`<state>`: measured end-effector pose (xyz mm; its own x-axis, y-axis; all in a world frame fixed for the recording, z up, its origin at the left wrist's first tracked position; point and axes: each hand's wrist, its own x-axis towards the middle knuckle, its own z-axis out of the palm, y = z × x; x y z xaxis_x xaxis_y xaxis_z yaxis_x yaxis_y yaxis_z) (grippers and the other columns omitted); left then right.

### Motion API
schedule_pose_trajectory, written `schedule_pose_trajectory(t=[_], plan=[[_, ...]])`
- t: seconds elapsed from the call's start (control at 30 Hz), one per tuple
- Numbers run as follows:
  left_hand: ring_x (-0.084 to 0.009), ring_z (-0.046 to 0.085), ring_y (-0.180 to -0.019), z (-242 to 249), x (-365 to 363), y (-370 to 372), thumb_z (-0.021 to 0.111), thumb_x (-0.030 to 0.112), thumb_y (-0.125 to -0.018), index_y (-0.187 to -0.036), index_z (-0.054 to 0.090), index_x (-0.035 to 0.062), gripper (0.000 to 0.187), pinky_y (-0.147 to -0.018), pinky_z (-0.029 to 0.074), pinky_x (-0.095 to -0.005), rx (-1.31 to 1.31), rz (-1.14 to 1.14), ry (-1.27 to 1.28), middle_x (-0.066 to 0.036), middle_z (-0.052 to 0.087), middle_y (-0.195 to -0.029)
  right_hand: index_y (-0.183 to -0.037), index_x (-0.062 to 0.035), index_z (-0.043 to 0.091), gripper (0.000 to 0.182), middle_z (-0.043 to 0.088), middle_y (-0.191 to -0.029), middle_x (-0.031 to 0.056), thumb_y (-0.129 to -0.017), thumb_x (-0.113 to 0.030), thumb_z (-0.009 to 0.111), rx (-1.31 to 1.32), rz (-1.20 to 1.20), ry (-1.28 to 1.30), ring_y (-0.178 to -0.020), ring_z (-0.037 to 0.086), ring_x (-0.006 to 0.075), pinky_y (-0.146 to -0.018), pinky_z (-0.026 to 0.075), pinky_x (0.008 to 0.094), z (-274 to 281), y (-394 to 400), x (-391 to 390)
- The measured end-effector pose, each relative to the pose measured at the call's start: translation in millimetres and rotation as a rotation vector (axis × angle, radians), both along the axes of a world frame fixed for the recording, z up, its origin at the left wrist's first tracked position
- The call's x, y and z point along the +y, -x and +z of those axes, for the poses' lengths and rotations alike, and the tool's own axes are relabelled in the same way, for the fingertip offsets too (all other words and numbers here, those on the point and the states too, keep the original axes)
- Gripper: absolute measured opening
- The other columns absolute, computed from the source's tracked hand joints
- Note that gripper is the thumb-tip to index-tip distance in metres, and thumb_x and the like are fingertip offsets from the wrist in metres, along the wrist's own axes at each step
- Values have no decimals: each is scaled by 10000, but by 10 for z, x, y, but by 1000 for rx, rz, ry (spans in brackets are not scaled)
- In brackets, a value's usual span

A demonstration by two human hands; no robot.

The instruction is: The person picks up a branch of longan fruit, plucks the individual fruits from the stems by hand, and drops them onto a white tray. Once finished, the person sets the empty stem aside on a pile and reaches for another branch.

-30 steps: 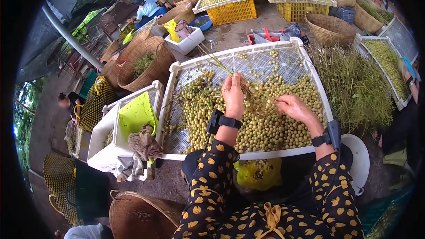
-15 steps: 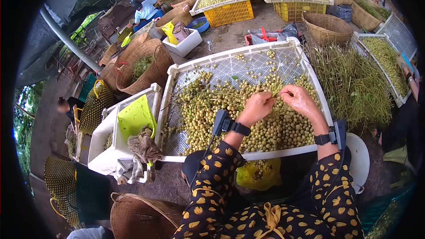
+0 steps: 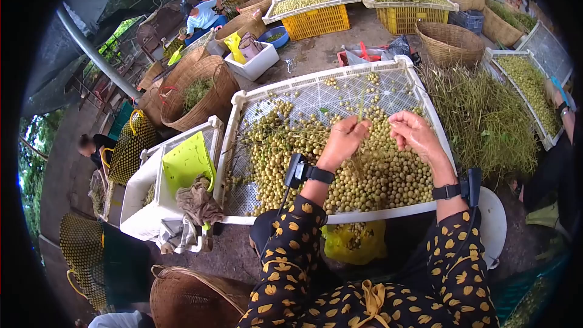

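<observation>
A large white-rimmed mesh tray (image 3: 243, 146) in front of me holds many small round yellow-green fruits (image 3: 291, 167), some still on stems. My left hand (image 3: 347, 141) is over the middle of the tray, closed in a pinch. A faint thin stem (image 3: 361, 108) rises from its fingertips. My right hand (image 3: 419, 136) is a little to the right, fingers curled with the tips close together; whatever they hold, if anything, I cannot make out. Below and between the hands, the fruits look blurred by motion.
To the right lies a heap of bare stems (image 3: 480, 118). A lime-green scoop (image 3: 187, 161) and a crumpled cloth (image 3: 199, 200) are on the white container at left. Beneath the tray is a yellow bag (image 3: 354, 243). Woven baskets (image 3: 200, 94) stand around; other people work nearby.
My hands, together at a stem half a second ago, have moved apart. The left has shifted slightly left and the right slightly right.
</observation>
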<state>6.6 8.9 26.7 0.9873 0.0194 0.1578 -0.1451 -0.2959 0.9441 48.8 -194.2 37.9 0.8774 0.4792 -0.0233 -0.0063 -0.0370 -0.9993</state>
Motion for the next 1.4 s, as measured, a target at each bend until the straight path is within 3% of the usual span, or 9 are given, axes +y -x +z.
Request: schedule_pose_trajectory(t=[0.13,0.3,0.47,0.53,0.63,0.77,0.83,1.0,1.4], plan=[[-79,558,-631,-128,-95,-8,527,193,-926,-827,591,28,203,-530,408,-238,-75,-61,-38,-21,599,-695,-1032,-1,546,192,565,-740,27,-924,-159,529,38,49,-105,-544,518,61,-462,444,210,-70,18,68],[-89,582,-698,12,109,-43,486,206,-954,-882,590,68,187,-555,443,-222,-95,178,538,-26,641,-785,-1037,-5,546,196,556,-730,22,-930,-167,519,41,-87,-64,-544,516,63,-462,442,211,-85,-53,-14],[-76,567,-602,53,359,-68,506,232,-946,-890,594,79,185,-488,385,-182,-192,322,715,-35,656,-778,-1038,-11,537,191,535,-714,19,-938,-169,499,87,-125,-91,-527,498,59,-438,423,202,-77,-27,-34],[-90,568,-598,86,422,-33,517,264,-942,-906,594,72,210,-510,393,-194,-188,333,683,-43,661,-801,-1010,-26,545,177,523,-700,8,-931,-181,512,111,-179,-99,-522,487,39,-405,398,185,-128,-52,-46],[-88,568,-582,92,363,-33,524,275,-938,-912,603,68,223,-494,372,-191,-187,337,601,-52,671,-824,-996,-39,569,227,568,-775,27,-904,-246,568,8,-102,90,-623,536,70,-519,470,217,-118,-78,-26],[-93,597,-655,40,138,-40,529,226,-935,-929,616,54,192,-542,419,-202,-148,240,512,-47,668,-835,-1023,-37,603,380,611,-1008,77,-836,-365,651,-218,43,147,-935,566,159,-849,456,324,-72,69,208],[-99,610,-701,-44,6,-76,529,199,-935,-938,619,45,178,-581,449,-211,-166,157,549,-41,665,-844,-1045,-13,607,425,614,-1017,86,-829,-376,657,-291,66,77,-952,569,164,-822,463,317,-226,41,321],[-59,556,-803,-153,-101,-81,536,164,-931,-882,631,7,190,-728,430,-221,-219,65,334,-23,653,-844,-990,1,560,153,564,-887,-5,-898,-120,579,-250,153,105,-811,502,64,-733,441,252,-380,26,398],[-9,457,-688,-374,-10,-195,584,143,-902,-802,637,14,171,-590,385,-194,-330,197,-7,44,604,-745,-952,9,536,175,537,-852,12,-920,-163,541,-316,103,136,-795,498,100,-746,432,267,-355,14,384]])
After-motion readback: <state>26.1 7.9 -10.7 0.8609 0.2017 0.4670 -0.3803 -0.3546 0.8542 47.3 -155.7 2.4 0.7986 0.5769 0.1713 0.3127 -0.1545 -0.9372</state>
